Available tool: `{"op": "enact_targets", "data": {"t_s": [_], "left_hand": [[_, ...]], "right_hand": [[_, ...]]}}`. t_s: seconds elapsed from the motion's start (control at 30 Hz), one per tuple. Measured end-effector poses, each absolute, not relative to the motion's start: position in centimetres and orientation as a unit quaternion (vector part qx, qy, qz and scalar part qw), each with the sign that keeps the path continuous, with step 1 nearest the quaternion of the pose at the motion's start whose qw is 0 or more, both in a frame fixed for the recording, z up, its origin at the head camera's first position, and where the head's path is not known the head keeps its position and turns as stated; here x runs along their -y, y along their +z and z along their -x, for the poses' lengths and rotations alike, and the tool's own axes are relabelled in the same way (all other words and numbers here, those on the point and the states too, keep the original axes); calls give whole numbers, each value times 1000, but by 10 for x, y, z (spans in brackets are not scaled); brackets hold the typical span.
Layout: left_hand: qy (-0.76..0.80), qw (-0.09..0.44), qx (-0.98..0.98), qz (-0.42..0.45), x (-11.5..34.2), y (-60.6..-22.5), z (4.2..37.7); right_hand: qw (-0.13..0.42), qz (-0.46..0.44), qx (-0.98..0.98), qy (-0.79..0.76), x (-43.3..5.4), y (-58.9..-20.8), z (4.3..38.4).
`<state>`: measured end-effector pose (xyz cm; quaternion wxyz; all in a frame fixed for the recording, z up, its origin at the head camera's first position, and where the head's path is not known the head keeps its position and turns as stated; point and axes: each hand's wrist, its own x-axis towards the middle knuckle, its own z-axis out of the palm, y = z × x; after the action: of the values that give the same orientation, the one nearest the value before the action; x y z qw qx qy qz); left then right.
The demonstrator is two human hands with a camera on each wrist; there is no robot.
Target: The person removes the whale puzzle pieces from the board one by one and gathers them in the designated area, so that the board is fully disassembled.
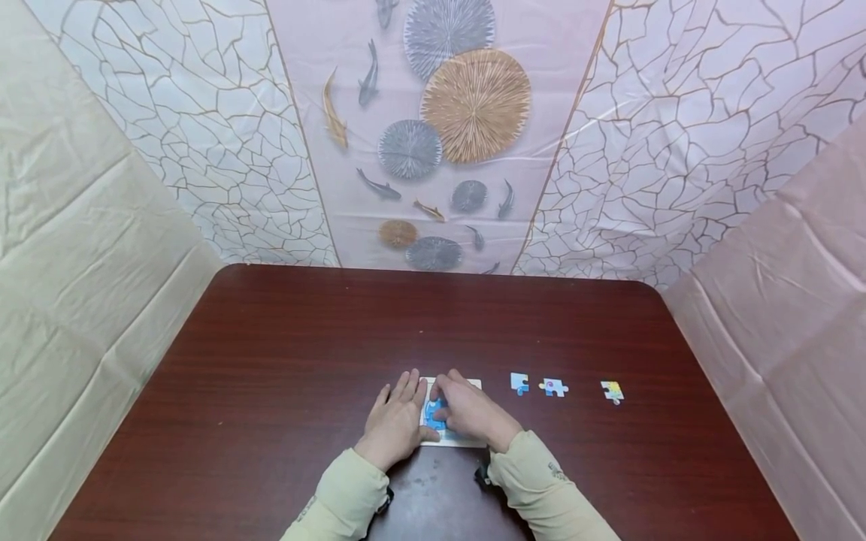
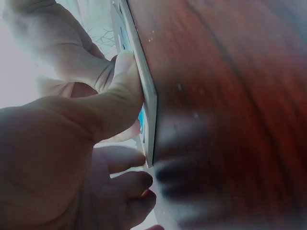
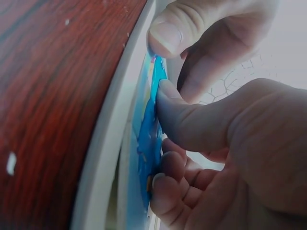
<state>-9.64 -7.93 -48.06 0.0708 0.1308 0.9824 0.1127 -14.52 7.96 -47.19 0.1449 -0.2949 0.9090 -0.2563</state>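
Observation:
A small pale-framed puzzle board (image 1: 460, 442) lies flat on the table between my two hands. Blue jigsaw pieces (image 1: 432, 413) show inside its frame, partly covered by fingers. My left hand (image 1: 395, 424) rests at the board's left side with fingers stretched forward, its thumb pressing the near edge. Over the board, my right hand (image 1: 473, 412) pinches a blue puzzle piece (image 3: 149, 127) with curled thumb and fingers. In the right wrist view that piece lies against the board's surface; the palm hides much of the board's right part from above.
To the right of the board, loose jigsaw pieces lie on the dark red-brown table (image 1: 284, 338): one white and blue piece (image 1: 519, 382), another close by (image 1: 555, 387), and a yellow piece (image 1: 612, 391) farther right. Patterned cloth (image 1: 433, 210) hangs behind the table.

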Motion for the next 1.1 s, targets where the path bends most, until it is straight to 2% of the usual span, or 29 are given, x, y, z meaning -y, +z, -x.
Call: {"op": "enact_targets", "data": {"t_s": [0.17,0.37,0.43,0.5,0.7,0.8,0.9,1.1], "left_hand": [[119,41,-982,-141,80,-480,96],[75,-56,-981,-171,76,-476,83],[69,-68,-977,-190,73,-475,76],[73,-50,-976,-201,71,-475,69],[70,59,-982,-164,69,-476,55],[58,91,-981,-160,67,-475,50],[50,94,-980,-166,64,-472,45],[24,66,-982,-174,63,-468,42]], "right_hand": [[149,289,-910,-258,-80,-473,146],[152,287,-908,-265,-80,-473,145],[150,290,-907,-265,-80,-473,145],[150,290,-907,-265,-80,-473,144],[152,283,-910,-262,-79,-471,143],[151,283,-910,-262,-79,-472,143],[149,285,-910,-262,-79,-472,143],[148,286,-910,-263,-79,-473,143]]}}
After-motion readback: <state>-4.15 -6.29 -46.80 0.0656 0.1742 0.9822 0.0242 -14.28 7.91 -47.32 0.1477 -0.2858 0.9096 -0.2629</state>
